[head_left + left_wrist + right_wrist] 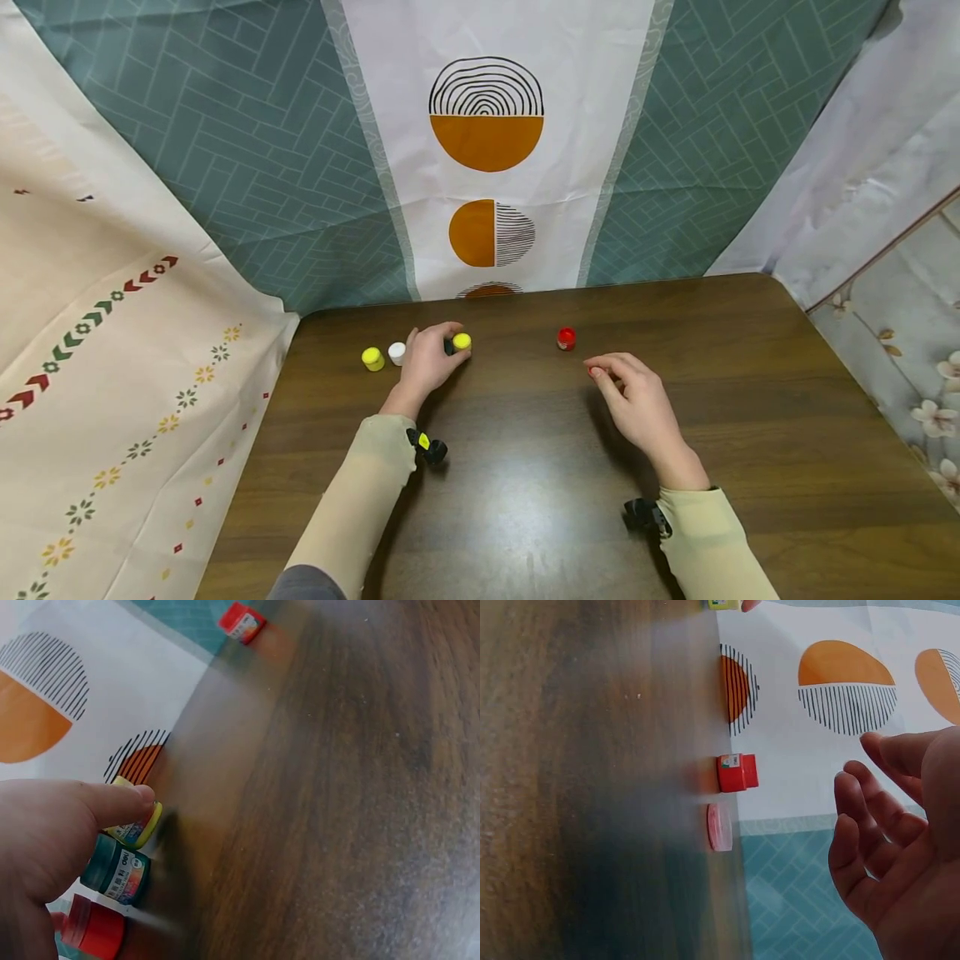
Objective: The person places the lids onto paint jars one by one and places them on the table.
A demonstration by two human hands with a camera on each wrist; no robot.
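Note:
My left hand (429, 360) pinches a small paint jar with a yellow lid (462, 342) between thumb and fingers. Right beside that jar stands a green jar (116, 870), followed by a red jar (101, 930); the hand largely covers both in the head view. Over on the right, my right hand (900, 847) hovers above the table with loosely bent fingers and nothing between them. Below it a red lid (720, 827) lies on the wood. Near the lid is another red jar (735, 772), its top uncovered in the head view.
To the left of my left hand stand a white jar (397, 354) and a yellow jar (372, 359). They share the brown wooden table (510, 467) with the other jars. A patterned cloth (495, 183) hangs along its far edge.

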